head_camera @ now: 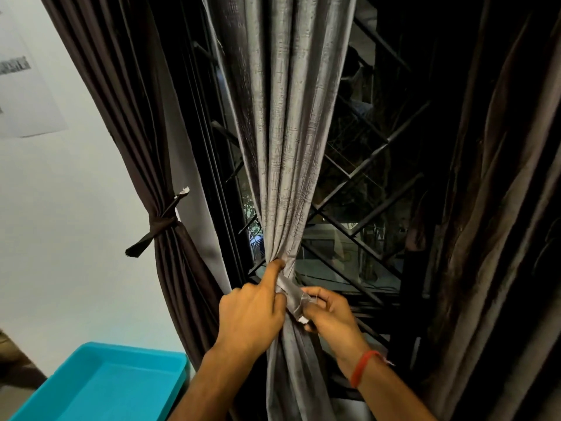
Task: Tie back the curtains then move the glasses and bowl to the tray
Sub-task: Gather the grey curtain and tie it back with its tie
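From the head camera, a grey textured fabric curtain [282, 132] hangs in the middle, gathered into a narrow bunch in front of a dark window with a diagonal metal grille [373, 183]. The left hand [252, 314] presses the bunch with its forefinger extended, the other fingers curled on a grey fabric tie strip [293, 294]. The right hand [331, 314] pinches the strip's loose end. On the left, a dark brown pleated curtain [130, 117] is bound by a brown tie-back [159, 224]. A turquoise plastic tray [100, 387] sits near left
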